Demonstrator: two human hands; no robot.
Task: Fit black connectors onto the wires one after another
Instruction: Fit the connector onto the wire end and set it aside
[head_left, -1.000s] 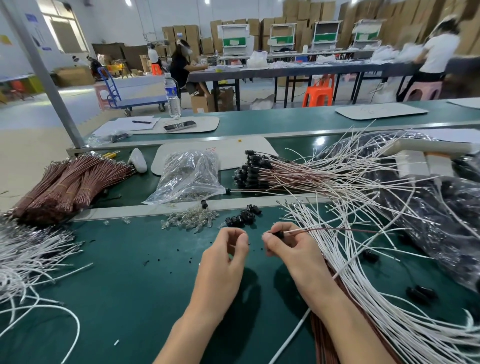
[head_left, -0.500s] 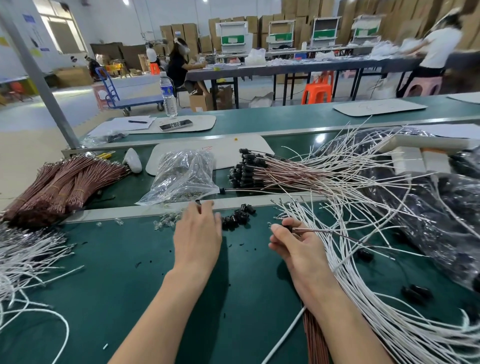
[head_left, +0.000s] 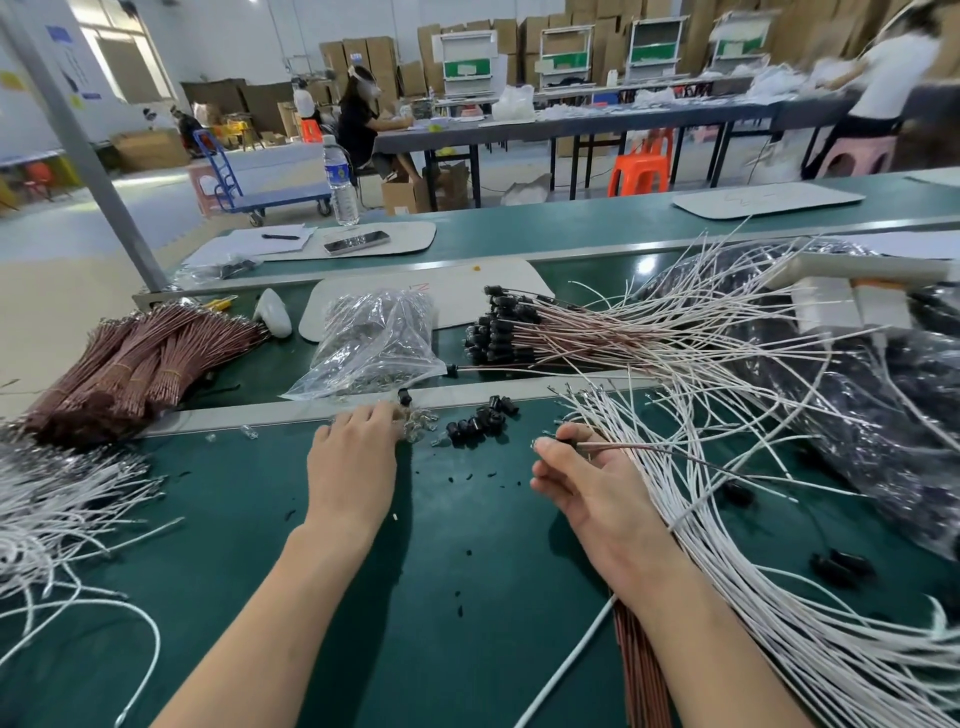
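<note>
Green-matted worktop (head_left: 218, 545) in a warehouse-like room, seen from above the hands. Far left: loose white wires (head_left: 57, 509) spread over the mat, and behind them tied bundles of brown wires (head_left: 140, 358) lying beyond a metal rail (head_left: 249, 415) that crosses the worktop. A grey post (head_left: 78, 140) rises at the left edge. Centre left: a clear plastic bag (head_left: 374, 343) of small parts, with a white board (head_left: 467, 291) behind it. The left hand (head_left: 353, 467) lies palm down, its fingers (head_left: 379, 415) curled over a small heap of clear glassy parts (head_left: 421, 423); whether they grip one cannot be told. Just right of that heap sits a cluster of loose black connectors (head_left: 480, 421) on the mat. Beyond the rail, finished brown wires carrying black connectors (head_left: 498, 332) are stacked. The right hand (head_left: 597, 488) pinches one brown wire (head_left: 644, 449) near its end, thumb and forefinger closed on it. Right: a broad fan of white wires (head_left: 753, 571) sweeps across the mat, and dark plastic bags (head_left: 893, 415) lie at the far right. Background: a water bottle (head_left: 343, 179), a phone (head_left: 356, 241), a blue trolley (head_left: 270, 192), an orange stool (head_left: 639, 174), long tables with seated workers, and stacked cardboard boxes (head_left: 363, 57) along the wall.
</note>
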